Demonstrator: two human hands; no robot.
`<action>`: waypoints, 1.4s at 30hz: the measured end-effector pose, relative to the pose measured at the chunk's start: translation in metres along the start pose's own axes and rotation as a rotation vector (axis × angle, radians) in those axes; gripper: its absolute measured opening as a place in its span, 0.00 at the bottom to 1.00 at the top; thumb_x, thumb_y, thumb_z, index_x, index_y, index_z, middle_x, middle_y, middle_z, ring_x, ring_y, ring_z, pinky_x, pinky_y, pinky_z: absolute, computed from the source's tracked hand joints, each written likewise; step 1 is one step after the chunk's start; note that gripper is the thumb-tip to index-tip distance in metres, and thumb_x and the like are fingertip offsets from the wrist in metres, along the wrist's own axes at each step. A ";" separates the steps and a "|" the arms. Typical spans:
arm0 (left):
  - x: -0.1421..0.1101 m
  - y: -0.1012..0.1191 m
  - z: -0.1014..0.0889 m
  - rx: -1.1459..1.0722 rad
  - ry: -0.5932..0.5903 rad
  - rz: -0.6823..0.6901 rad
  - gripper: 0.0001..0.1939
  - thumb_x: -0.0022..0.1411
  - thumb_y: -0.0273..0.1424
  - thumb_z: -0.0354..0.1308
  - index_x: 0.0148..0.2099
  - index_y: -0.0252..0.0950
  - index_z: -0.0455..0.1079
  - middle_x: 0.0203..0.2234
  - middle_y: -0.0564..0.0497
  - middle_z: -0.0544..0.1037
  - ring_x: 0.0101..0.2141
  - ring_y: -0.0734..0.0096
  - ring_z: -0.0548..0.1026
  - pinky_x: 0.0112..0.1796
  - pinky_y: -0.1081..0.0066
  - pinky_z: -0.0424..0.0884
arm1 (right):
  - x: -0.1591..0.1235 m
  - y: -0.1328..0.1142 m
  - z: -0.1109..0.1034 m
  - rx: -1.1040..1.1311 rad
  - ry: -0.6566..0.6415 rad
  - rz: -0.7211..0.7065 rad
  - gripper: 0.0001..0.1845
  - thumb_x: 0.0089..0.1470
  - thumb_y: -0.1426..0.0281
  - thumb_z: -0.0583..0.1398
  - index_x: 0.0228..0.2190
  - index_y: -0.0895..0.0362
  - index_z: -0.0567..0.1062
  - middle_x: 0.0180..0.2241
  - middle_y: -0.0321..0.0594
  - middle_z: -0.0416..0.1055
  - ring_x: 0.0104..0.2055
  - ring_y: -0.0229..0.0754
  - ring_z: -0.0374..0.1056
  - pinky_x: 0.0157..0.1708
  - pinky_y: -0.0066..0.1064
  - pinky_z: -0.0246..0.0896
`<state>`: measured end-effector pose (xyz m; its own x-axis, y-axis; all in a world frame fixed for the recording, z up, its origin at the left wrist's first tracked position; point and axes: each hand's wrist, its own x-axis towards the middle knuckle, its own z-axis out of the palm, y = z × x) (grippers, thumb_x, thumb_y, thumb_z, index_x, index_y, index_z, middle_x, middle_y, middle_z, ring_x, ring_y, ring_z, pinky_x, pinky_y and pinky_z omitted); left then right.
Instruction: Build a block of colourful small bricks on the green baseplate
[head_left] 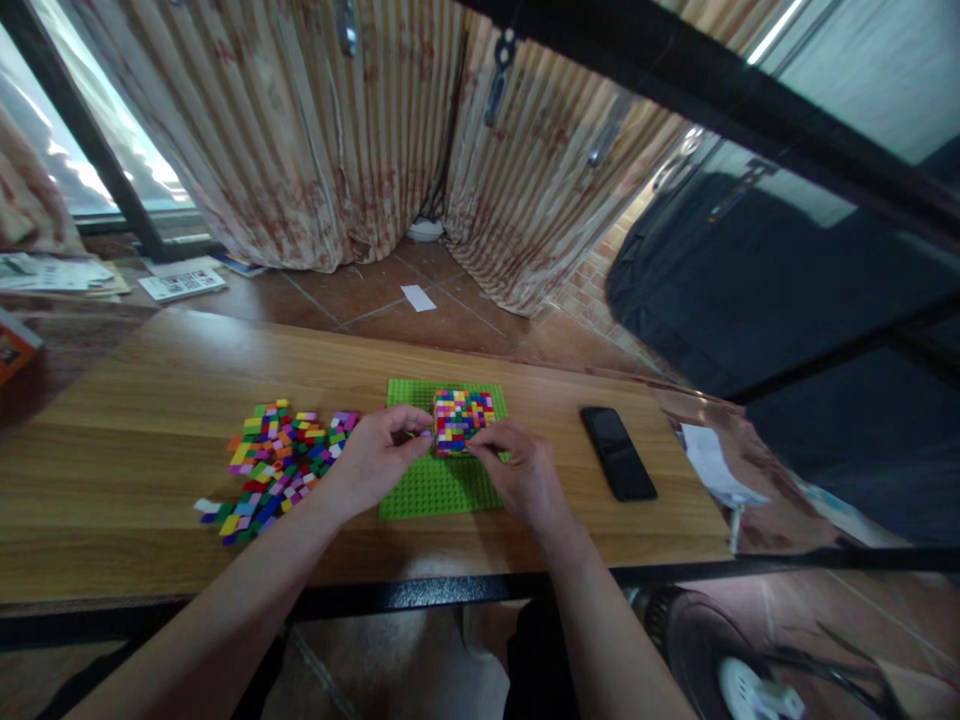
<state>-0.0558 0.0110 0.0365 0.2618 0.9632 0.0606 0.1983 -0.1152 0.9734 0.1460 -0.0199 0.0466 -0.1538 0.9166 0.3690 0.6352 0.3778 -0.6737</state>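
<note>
A green studded baseplate [442, 490] lies on the wooden table, and a block of many-coloured building bricks [461, 415] is built up on it. My left hand [379, 455] is at the block's left side, its thumb and forefinger closed on a small purple brick [427, 434]. At the block's front right corner is my right hand [521, 468], its thumb and fingertips pinched together against the bricks. Whatever may be between those right fingertips is too small to make out. A loose pile of coloured bricks [281, 460] spreads left of the baseplate, partly behind my left hand.
A black phone [618, 453] lies on the table [150, 430] to the right. Curtains [300, 130] hang beyond the far edge. A dark metal bar [675, 80] crosses overhead. A fan [720, 660] stands on the floor at lower right, and papers [716, 465] lie past the table's right end.
</note>
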 end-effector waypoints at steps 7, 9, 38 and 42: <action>-0.001 0.005 0.001 -0.021 0.028 -0.003 0.10 0.52 0.33 0.61 0.38 0.35 0.75 0.30 0.50 0.80 0.32 0.66 0.77 0.37 0.65 0.73 | -0.002 0.003 0.005 0.006 0.029 -0.033 0.08 0.55 0.75 0.63 0.25 0.54 0.79 0.27 0.35 0.74 0.32 0.38 0.70 0.35 0.28 0.64; -0.001 0.006 0.002 -0.044 0.024 0.001 0.11 0.52 0.34 0.61 0.38 0.35 0.75 0.30 0.50 0.80 0.31 0.66 0.77 0.37 0.66 0.73 | -0.003 0.003 0.006 0.014 0.035 -0.025 0.08 0.55 0.75 0.63 0.26 0.54 0.79 0.27 0.36 0.75 0.32 0.38 0.71 0.36 0.28 0.65; -0.005 0.014 0.010 -0.154 0.060 0.081 0.10 0.55 0.34 0.63 0.39 0.37 0.78 0.29 0.52 0.82 0.31 0.69 0.78 0.35 0.71 0.74 | -0.001 -0.011 -0.006 0.281 0.150 0.160 0.07 0.54 0.70 0.62 0.35 0.54 0.81 0.34 0.39 0.79 0.35 0.39 0.73 0.35 0.30 0.68; -0.002 0.014 0.004 -0.043 0.104 0.070 0.09 0.56 0.34 0.60 0.36 0.37 0.78 0.23 0.54 0.79 0.25 0.71 0.75 0.30 0.72 0.71 | -0.004 0.001 -0.014 0.089 0.143 0.273 0.06 0.53 0.71 0.62 0.33 0.56 0.81 0.31 0.40 0.78 0.32 0.40 0.73 0.33 0.30 0.67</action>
<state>-0.0504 0.0062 0.0487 0.1737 0.9735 0.1491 0.1416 -0.1745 0.9744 0.1583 -0.0250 0.0533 0.1245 0.9605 0.2490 0.5685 0.1366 -0.8112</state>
